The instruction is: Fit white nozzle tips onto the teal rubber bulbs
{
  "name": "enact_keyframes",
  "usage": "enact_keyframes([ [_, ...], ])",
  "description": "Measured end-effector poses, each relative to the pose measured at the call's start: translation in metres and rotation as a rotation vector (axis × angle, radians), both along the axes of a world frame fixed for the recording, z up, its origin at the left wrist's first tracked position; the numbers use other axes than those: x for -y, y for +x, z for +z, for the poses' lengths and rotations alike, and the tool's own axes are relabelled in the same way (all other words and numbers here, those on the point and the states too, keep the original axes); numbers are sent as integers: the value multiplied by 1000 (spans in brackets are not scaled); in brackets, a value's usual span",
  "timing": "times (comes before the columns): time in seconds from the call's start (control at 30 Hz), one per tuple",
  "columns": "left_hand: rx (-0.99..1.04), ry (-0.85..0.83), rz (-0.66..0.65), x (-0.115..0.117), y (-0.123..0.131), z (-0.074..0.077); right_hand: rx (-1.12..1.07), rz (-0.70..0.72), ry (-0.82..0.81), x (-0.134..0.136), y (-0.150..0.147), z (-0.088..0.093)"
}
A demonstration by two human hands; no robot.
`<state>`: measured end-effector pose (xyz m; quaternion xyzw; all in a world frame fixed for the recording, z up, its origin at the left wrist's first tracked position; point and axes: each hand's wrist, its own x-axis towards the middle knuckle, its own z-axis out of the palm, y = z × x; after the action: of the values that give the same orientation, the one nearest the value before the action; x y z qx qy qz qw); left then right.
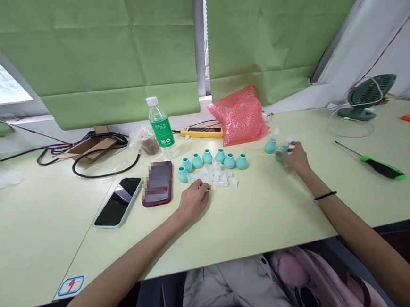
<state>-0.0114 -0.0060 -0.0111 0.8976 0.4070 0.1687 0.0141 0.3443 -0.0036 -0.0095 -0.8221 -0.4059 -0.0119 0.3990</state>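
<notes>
My right hand [296, 158] pinches a small teal rubber bulb [282, 154] with a whitish translucent tip standing up from it. A second teal bulb [270, 146], also topped with a translucent tip, stands just left of it. My left hand [194, 200] rests on the table with curled fingers at the near edge of a pile of translucent white plastic pieces [213, 174]; whatever its fingertips hold is hidden. Behind that pile, several teal bulbs [207, 156] stand in an arc with open necks facing up.
Left of the pile lie a red-cased phone [157, 183] and a light-cased phone [117, 203]. Behind are a water bottle [162, 131], a yellow tool [202, 132] and a pink bubble-wrap bag [243, 119]. A screwdriver [379, 165] and a green fan [367, 96] are rightward.
</notes>
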Motion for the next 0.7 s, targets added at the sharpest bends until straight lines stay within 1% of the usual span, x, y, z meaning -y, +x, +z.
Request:
enact_keyframes([
  [0.03, 1, 10, -5, 1, 0, 0, -44, 33, -35, -1, 2, -2],
  [0.07, 4, 15, -10, 2, 0, 1, -51, 38, -26, -2, 2, -3],
  [0.17, 41, -3, -5, 4, 0, 4, 27, -42, 141, 1, -8, 3],
  [0.23, 92, -32, 14, 6, 0, 8, 72, -20, 287, 6, -24, 11],
  [0.27, 127, -47, 22, 7, 0, 10, 91, 42, 376, 10, -36, 16],
  [0.3, 167, -63, 24, 8, -1, 12, 112, 136, 461, 15, -49, 19],
  [0.33, 210, -80, 19, 9, -2, 14, 138, 248, 506, 20, -64, 22],
  [0.37, 256, -100, 3, 10, -3, 16, 170, 387, 502, 26, -81, 25],
  [0.4, 302, -124, -23, 11, -4, 18, 201, 549, 461, 31, -98, 26],
  [0.43, 348, -153, -58, 12, -5, 20, 253, 722, 377, 37, -116, 26],
  [0.47, 393, -190, -97, 13, -6, 21, 309, 854, 294, 42, -132, 25],
  [0.5, 437, -235, -132, 13, -6, 23, 362, 926, 264, 46, -147, 22],
  [0.57, 513, -349, -174, 15, -6, 24, 423, 1009, 277, 53, -169, 17],
  [0.63, 566, -489, -190, 17, -4, 25, 432, 1064, 288, 57, -180, 10],
  [0.7, 614, -670, -205, 17, -1, 25, 392, 1093, 293, 60, -182, 5],
])
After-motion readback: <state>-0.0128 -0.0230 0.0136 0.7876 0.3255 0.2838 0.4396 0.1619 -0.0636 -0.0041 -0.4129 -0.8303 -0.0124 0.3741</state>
